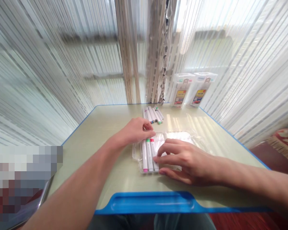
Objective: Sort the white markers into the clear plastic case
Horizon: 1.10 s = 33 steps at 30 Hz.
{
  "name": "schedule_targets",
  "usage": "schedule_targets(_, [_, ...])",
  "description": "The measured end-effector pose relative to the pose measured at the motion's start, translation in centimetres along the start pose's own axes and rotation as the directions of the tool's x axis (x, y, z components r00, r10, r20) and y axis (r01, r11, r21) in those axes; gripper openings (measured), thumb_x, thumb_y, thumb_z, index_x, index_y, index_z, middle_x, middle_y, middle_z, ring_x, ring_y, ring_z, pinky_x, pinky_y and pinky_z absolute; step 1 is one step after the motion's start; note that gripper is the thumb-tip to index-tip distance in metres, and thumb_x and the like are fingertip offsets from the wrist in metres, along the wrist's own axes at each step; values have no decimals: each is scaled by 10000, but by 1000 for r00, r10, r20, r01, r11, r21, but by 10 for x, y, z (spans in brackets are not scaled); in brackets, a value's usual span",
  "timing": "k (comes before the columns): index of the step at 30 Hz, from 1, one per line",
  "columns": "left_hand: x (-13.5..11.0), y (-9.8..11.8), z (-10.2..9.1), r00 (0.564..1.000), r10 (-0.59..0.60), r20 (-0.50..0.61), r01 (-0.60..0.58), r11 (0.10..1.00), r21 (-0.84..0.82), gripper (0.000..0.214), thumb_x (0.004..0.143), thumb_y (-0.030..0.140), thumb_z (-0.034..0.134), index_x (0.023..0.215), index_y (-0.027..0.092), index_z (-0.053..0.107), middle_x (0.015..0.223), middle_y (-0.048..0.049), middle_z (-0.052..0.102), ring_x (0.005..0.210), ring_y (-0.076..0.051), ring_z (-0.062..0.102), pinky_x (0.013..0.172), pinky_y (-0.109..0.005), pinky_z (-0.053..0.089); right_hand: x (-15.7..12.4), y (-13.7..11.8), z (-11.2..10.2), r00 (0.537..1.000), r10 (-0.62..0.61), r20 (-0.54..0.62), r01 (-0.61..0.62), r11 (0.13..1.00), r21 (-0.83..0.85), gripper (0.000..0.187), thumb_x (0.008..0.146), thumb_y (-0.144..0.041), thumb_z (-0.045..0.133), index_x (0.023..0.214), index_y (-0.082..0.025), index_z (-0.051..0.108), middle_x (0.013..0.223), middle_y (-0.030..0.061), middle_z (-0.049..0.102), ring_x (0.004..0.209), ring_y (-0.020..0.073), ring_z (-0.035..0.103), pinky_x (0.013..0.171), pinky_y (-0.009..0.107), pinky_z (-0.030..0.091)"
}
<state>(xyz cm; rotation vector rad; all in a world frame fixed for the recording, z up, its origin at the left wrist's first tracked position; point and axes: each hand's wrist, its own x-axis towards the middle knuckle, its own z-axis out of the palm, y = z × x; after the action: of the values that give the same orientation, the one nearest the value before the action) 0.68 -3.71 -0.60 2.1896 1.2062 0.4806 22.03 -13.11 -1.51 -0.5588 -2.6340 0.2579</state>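
Observation:
A clear plastic marker case (136, 155) lies open on the table, with several white markers side by side in its left part. One has a pink end (145, 159), one a green band (148, 155), and one a red band (152, 147). My left hand (136, 130) is bent over the case's far edge, its thumb and fingers closed at the top of the red-banded marker. From the right, my right hand (184, 158) has curled fingertips on the same marker's barrel, with the thumb near its lower end. The fingers partly hide their contact.
Several loose markers (153, 114) lie in a group behind the case. Two clear packages (180, 92) with yellow labels stand upright at the table's back right. A blue rim with a molded tray (153, 203) runs along the near edge. String curtains (98, 57) hang behind the table.

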Motion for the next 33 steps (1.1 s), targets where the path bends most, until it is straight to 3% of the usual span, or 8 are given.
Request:
schedule_targets(8, [-1, -3, -1, 1000, -9, 1, 9, 992, -125, 284, 720, 372, 776, 899, 160, 719, 778, -32, 713, 696, -157, 630, 608, -259, 452, -2, 5, 3, 998, -60, -30, 57, 995, -85, 220, 944, -341, 685, 1041, -154, 746, 945, 103, 706, 812, 206, 623, 747, 343, 510])
schedule_targets(12, [-2, -2, -2, 1000, 12, 22, -10, 995, -104, 209, 732, 363, 756, 769, 157, 740, 666, -19, 677, 631, -144, 593, 568, -254, 407, -2, 5, 3, 997, -70, -43, 66, 993, -93, 216, 960, -352, 665, 1031, -165, 747, 921, 98, 702, 785, 195, 617, 728, 329, 498])
schedule_targets(18, [0, -1, -3, 999, -39, -23, 38, 998, -44, 333, 800, 457, 667, 705, 150, 755, 623, -10, 643, 596, -134, 522, 549, -269, 345, -2, 5, 4, 996, -68, -55, 62, 994, -95, 210, 950, -352, 677, 1006, -166, 755, 916, 97, 702, 779, 198, 604, 726, 331, 486])
schedule_targets(23, [2, -1, -2, 997, -71, -24, 70, 997, -42, 338, 832, 427, 614, 681, 150, 737, 570, 15, 565, 558, -112, 452, 535, -269, 303, -3, 5, 5, 993, -88, -80, 84, 995, -57, 179, 947, -325, 687, 1006, -170, 754, 896, 80, 711, 758, 182, 604, 716, 319, 478])
schedule_targets(29, [4, 1, -4, 964, -83, -251, 75, 996, -41, 256, 841, 386, 615, 770, 160, 713, 732, -18, 692, 662, -147, 575, 632, -275, 413, -1, 1, 1, 989, -89, -115, 86, 996, -34, 221, 946, -334, 669, 1033, -142, 739, 805, 81, 699, 707, 179, 611, 665, 313, 472])
schedule_targets(33, [4, -4, -4, 953, -73, -295, 105, 990, 95, 267, 864, 352, 593, 984, 183, 761, 856, -47, 742, 754, -184, 640, 768, -307, 480, 1, -2, -2, 986, -86, -143, 80, 996, -41, 208, 956, -292, 640, 1047, -129, 733, 767, 68, 686, 669, 175, 598, 632, 305, 460])
